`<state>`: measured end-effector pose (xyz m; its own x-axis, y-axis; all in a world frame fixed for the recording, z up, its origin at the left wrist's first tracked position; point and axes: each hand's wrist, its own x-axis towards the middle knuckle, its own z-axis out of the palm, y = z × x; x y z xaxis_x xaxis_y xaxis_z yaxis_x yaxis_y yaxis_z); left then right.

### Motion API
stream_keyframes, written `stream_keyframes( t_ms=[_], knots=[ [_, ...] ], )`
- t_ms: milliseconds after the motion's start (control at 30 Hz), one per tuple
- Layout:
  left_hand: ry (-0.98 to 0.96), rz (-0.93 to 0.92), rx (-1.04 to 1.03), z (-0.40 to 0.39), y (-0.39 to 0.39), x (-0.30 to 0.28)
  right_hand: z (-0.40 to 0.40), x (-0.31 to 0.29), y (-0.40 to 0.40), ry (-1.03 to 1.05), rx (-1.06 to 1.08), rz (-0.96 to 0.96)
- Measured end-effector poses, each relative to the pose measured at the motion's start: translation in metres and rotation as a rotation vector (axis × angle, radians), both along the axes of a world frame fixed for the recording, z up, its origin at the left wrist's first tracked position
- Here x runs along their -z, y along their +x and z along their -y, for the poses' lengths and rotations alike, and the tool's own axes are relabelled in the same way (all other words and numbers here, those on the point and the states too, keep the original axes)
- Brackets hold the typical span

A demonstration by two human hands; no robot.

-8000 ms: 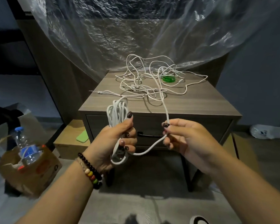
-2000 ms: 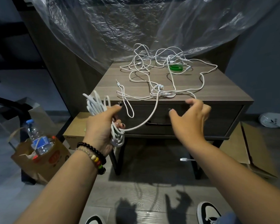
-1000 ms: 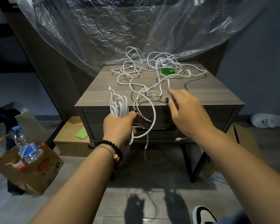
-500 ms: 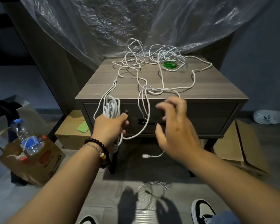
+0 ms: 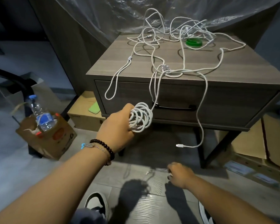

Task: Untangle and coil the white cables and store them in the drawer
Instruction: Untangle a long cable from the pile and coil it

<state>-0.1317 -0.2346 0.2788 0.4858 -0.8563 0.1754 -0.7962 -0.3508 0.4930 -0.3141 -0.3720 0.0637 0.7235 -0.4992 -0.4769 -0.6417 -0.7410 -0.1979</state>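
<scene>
**Cable coiling: one end on floor**

My left hand (image 5: 118, 125) is gripping the coil (image 5: 141, 117) before the closed drawer (image 5: 217, 102). My right hand (image 5: 179, 175) is pinching a cable end (image 5: 155, 171) at the floor. The tangle (image 5: 176, 46) is lying on the surface (image 5: 241, 65).

Cables (image 5: 183, 50) on nightstand (image 5: 242, 68), box (image 5: 45, 136) left, drawer (image 5: 184, 101) below top

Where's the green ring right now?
In the head view the green ring lies flat at the back right of the nightstand top, in among the tangled white cables, just in front of the plastic sheet.
</scene>
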Motion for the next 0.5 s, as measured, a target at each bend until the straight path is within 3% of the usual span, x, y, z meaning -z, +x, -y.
stream_keyframes(
  t_ms=[167,500],
  knots=[
    [0.102,0.222,0.077,0.016,-0.001,0.004,0.008,0.061,0.009,0.207,0.223,-0.024],
    [0.064,0.512,0.311,0.059,0.003,0.031,0.053,0.119,0.04,0.323,0.397,-0.065]
  ],
)
